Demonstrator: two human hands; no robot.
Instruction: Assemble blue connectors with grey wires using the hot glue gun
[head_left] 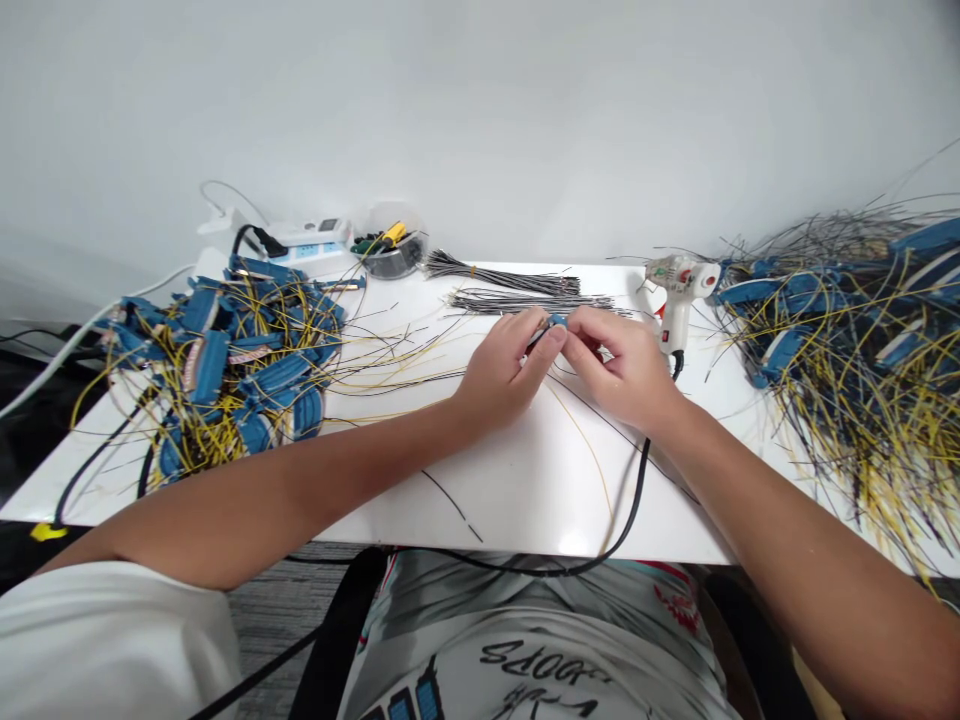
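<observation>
My left hand (510, 365) and my right hand (619, 365) meet over the middle of the white table (517, 490). A small blue part (556, 320) shows between the fingertips, mostly covered by them. The left thumb and fingers are closed on it. Closed in a pinch right beside it, my right hand hides what lies between its fingertips. A thin yellow wire (587, 450) and a dark wire trail down onto the table from under the hands. Behind the hands lie bundles of dark wires (517, 300).
Blue parts with yellow and black wires are heaped at left (210, 365) and right (784, 350). A hot-air gun (679, 290) stands near the right hand, its black cord (637, 490) looping over the front edge. Behind are a tub of tools (394, 260) and a power strip (315, 240).
</observation>
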